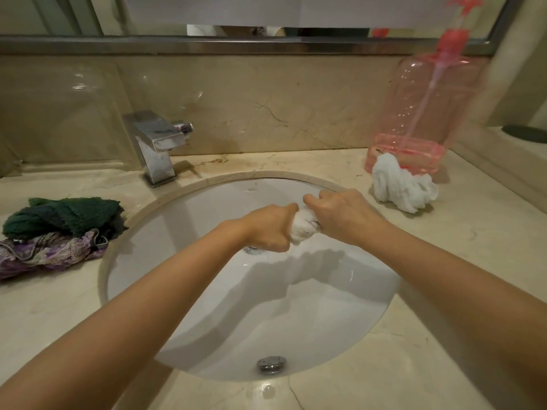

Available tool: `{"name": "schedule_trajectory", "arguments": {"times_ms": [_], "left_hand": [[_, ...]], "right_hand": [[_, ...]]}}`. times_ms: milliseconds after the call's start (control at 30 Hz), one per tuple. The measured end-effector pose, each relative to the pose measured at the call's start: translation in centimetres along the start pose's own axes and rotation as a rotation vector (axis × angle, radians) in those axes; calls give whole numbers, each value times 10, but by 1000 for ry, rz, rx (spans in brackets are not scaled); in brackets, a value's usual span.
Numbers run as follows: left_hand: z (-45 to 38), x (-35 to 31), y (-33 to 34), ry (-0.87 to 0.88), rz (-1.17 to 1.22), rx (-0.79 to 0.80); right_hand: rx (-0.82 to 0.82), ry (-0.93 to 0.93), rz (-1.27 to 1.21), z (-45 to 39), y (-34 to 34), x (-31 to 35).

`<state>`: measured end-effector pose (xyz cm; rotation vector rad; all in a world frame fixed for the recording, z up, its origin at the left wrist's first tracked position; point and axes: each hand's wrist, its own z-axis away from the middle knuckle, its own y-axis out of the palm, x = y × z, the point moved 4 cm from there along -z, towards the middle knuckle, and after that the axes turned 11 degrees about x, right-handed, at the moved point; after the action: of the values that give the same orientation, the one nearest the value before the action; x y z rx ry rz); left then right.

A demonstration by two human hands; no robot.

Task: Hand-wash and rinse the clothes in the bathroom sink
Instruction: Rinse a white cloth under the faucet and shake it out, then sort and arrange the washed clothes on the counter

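Above white sink [340,315], both hands' curled fingers [310,199] wring white cloth [303,229] between them.

Glossy white ceramic sink [340,306], smooth all over. Polished beige marble tabletop [414,350] with thin veins, same stone up the backsplash [266,108]. Shiny chrome tap [157,146]. See-through pink plastic pump bottle [426,108]. Fluffy white terry cloth [399,184], nubby dark green knit [65,214], thin crinkly purple patterned fabric [47,253].

beige marble counter [444,261] | marble backsplash [266,102] | mirror [266,10]
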<state>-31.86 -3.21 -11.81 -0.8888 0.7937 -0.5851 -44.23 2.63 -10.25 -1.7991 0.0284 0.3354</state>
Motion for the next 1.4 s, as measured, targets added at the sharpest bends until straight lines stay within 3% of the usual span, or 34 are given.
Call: {"name": "schedule_trajectory", "arguments": {"times_ms": [100, 200, 333, 633, 733, 833, 967, 1067, 1167, 1300, 1400], "left_hand": [[5, -20, -3, 72, -191, -184], [2, -45, -7, 160, -94, -281], [-7, -86, -16, 286, 7, -416], [-40, -144, -17, 384, 60, -642], [-51, -156, -10, 365, -10, -641], [-52, -165, -2, 481, -200, -695], [-50, -154, -2, 549, -313, -799], [-55, -142, 4, 516, -417, -777], [-55, -137, 8, 391, -320, -642], [-52, -139, 7, 243, -257, -429], [-43, -138, 4, 246, -196, -258]], "right_hand": [[-34, 142, 55, 17, -18, -11], [72, 406, -43, 40, -33, -37], [42, 592, -224, 81, -50, -67], [41, 686, -550, 143, -51, -101], [108, 839, -379, 147, -36, -106], [23, 826, -139, 148, -40, -100], [-101, 777, -267, 158, -42, -99], [-125, 768, -325, 158, -40, -102], [-96, 768, -306, 151, -41, -104], [211, 763, -123, 141, -39, -105], [363, 766, -2, 138, -39, -97]]}}
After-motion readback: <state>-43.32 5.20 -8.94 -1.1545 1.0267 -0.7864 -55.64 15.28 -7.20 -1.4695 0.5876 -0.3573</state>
